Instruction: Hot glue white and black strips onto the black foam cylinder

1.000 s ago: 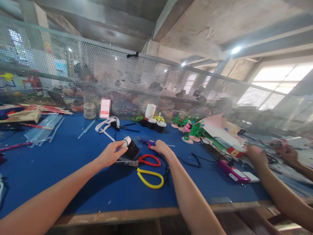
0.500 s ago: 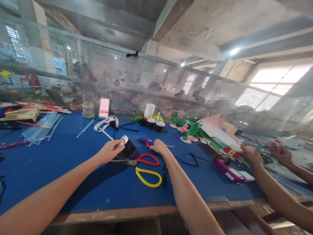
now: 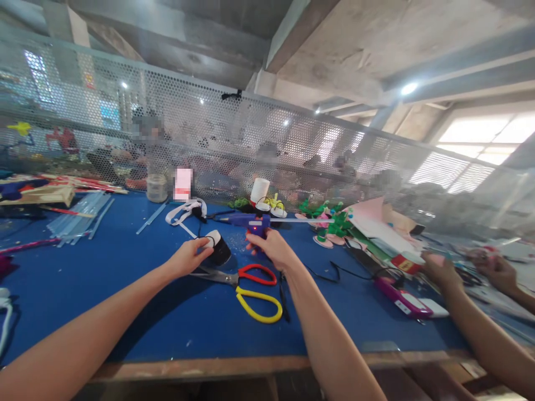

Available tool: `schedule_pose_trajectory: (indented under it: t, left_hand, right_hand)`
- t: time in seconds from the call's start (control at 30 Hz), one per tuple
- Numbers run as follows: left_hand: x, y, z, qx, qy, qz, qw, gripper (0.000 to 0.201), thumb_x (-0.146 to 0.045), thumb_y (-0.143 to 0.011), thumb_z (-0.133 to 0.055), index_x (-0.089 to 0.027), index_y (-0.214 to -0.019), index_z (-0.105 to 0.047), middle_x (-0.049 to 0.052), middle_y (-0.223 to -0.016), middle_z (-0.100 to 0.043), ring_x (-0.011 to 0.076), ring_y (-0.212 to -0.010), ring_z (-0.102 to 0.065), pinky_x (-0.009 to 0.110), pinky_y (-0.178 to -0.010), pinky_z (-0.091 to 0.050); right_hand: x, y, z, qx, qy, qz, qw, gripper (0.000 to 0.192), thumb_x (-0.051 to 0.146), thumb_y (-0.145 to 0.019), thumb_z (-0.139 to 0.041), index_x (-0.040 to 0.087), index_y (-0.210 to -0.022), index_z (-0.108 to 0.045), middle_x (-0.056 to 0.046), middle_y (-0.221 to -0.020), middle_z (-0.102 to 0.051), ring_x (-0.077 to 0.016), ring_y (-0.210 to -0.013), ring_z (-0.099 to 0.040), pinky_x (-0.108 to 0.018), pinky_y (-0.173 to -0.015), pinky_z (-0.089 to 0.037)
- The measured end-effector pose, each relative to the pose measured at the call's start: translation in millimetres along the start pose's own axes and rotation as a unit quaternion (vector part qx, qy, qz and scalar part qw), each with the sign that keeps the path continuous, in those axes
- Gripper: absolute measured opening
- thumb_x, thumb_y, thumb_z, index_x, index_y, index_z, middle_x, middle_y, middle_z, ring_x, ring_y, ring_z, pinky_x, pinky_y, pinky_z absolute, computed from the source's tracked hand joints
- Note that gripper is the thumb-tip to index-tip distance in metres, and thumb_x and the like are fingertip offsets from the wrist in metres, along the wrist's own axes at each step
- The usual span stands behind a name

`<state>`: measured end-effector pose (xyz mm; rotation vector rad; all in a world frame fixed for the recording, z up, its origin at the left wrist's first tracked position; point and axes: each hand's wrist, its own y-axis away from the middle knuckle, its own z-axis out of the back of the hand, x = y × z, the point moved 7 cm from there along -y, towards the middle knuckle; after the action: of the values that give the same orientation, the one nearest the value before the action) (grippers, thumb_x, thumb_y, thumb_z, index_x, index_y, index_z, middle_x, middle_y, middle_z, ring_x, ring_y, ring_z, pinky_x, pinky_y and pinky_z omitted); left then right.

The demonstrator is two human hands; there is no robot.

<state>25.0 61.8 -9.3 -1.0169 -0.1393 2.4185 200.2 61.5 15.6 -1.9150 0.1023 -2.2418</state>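
With the small black pot (image 3: 221, 252) taken as the clock's centre, two hands work over one blue counter (image 3: 159, 328). The left hand (image 3: 190, 257) comes in from eight o'clock, thumb and fingers pinching the pot by the left edge of its white top. This one pot leans to one side; whether its base touches the counter, I cannot tell.

The right hand (image 3: 270, 249) closes around the grip of one blue glue gun (image 3: 258, 224), between one and two o'clock. Its nozzle points toward nine o'clock, one red light shows on its body, and one translucent stick (image 3: 301, 220) juts from its rear toward three o'clock.

One pair of scissors (image 3: 229, 278) lies just below the pot. Its two handles differ: red at four o'clock, yellow at five.

Beyond the glue gun, toward one o'clock, are one white spool (image 3: 259, 191) and two more pots (image 3: 278, 209), partly hidden. At least three green figures (image 3: 336, 224) on pink bases stand between two and three o'clock. One purple device (image 3: 401, 298) lies past three o'clock, near two co-worker hands (image 3: 443, 269).

Between ten and eleven o'clock are one looped white ribbon (image 3: 178, 213) and one clear jar (image 3: 156, 189). Clear strips (image 3: 77, 217), too overlapped to count, lie toward half past nine.
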Motion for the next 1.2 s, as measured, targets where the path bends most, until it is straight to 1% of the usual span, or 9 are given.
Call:
schedule_pose_trajectory:
  t: [0.1,0.17,0.23,0.3,0.4,0.6,0.8,0.97,1.2]
  left_hand:
    - [7.1,-2.5,1.5,-0.005,0.022,0.003,1.0,0.029,-0.039,-0.074,-0.035,-0.014,-0.071,-0.049,-0.002,-0.062,-0.044,0.0126,-0.06,-0.039,0.023,-0.058,-0.034]
    - [11.4,-3.6,2.6,-0.008,0.034,0.011,0.999,0.029,-0.04,-0.073,-0.036,-0.014,-0.069,-0.049,-0.002,-0.061,-0.042,0.0124,-0.06,-0.038,0.023,-0.057,-0.033]
    - [14.0,-4.2,2.7,-0.007,0.041,0.016,0.999,0.029,-0.041,-0.073,-0.036,-0.015,-0.068,-0.048,-0.003,-0.059,-0.039,0.0118,-0.058,-0.036,0.023,-0.055,-0.032]
    - [15.3,-4.4,2.4,-0.006,0.044,0.017,0.999,0.028,-0.04,-0.072,-0.037,-0.015,-0.064,-0.046,-0.004,-0.057,-0.036,0.0111,-0.056,-0.034,0.022,-0.052,-0.03]
    - [16.7,-4.3,2.8,-0.011,0.05,0.019,0.999,0.027,-0.04,-0.071,-0.038,-0.016,-0.062,-0.044,-0.004,-0.056,-0.035,0.0108,-0.056,-0.033,0.021,-0.05,-0.028]
    - [20.8,-4.9,3.6,-0.014,0.067,0.024,0.997,0.027,-0.04,-0.072,-0.037,-0.015,-0.066,-0.047,-0.004,-0.059,-0.039,0.0112,-0.057,-0.036,0.023,-0.054,-0.032]
    - [23.2,-6.0,5.2,-0.028,0.051,0.03,0.998,0.026,-0.039,-0.072,-0.037,-0.015,-0.065,-0.045,-0.004,-0.058,-0.039,0.0112,-0.057,-0.035,0.022,-0.053,-0.03]
    - [19.9,-6.1,6.4,-0.034,0.029,0.021,0.999,0.025,-0.038,-0.072,-0.038,-0.016,-0.062,-0.043,-0.004,-0.057,-0.038,0.0108,-0.056,-0.034,0.022,-0.052,-0.028]
    - [20.7,-6.4,5.7,-0.036,0.033,0.022,0.999,0.025,-0.038,-0.072,-0.037,-0.015,-0.067,-0.047,-0.003,-0.06,-0.043,0.0118,-0.058,-0.038,0.024,-0.055,-0.031]
  right_hand:
    - [0.7,3.2,-16.4,0.017,0.015,0.025,0.999,0.019,0.021,-0.063,-0.058,0.012,-0.079,-0.055,-0.005,-0.079,-0.063,-0.0101,-0.052,-0.058,-0.02,-0.042,-0.045]
    - [3.1,3.0,-19.0,0.006,0.02,0.034,0.999,0.021,0.019,-0.064,-0.056,0.013,-0.083,-0.054,-0.006,-0.086,-0.063,-0.0098,-0.053,-0.059,-0.02,-0.043,-0.047]
    - [6.7,2.5,-17.7,-0.006,0.044,0.03,0.999,0.015,0.019,-0.065,-0.055,0.013,-0.078,-0.054,-0.004,-0.073,-0.064,-0.0087,-0.048,-0.057,-0.018,-0.042,-0.046]
    - [9.7,2.7,-17.5,-0.003,0.089,0.02,0.996,0.007,0.019,-0.066,-0.054,0.012,-0.068,-0.054,0.0,-0.053,-0.06,-0.007,-0.038,-0.051,-0.017,-0.038,-0.042]
    - [9.1,4.8,-20.9,0.009,0.153,0.008,0.988,0.013,0.022,-0.067,-0.053,0.013,-0.058,-0.053,0.004,-0.038,-0.051,-0.0053,-0.03,-0.042,-0.015,-0.033,-0.036]
    - [0.9,5.6,-26.7,-0.01,0.187,0.003,0.982,0.017,0.028,-0.069,-0.052,0.015,-0.057,-0.052,0.005,-0.034,-0.047,-0.0057,-0.028,-0.04,-0.015,-0.03,-0.033]
    - [3.1,4.7,-29.0,0.02,0.217,0.01,0.976,0.02,0.03,-0.07,-0.051,0.015,-0.056,-0.051,0.003,-0.036,-0.05,-0.0064,-0.028,-0.041,-0.016,-0.031,-0.034]
    - [-3.0,15.9,-27.3,-0.004,0.223,0.017,0.975,0.025,0.034,-0.071,-0.049,0.015,-0.056,-0.054,0.003,-0.035,-0.049,-0.0081,-0.03,-0.045,-0.018,-0.035,-0.038]
    - [4.0,24.0,-33.6,-0.008,0.246,0.066,0.967,0.021,0.031,-0.072,-0.049,0.015,-0.07,-0.06,0.004,-0.035,-0.047,-0.0103,-0.032,-0.047,-0.019,-0.036,-0.038]
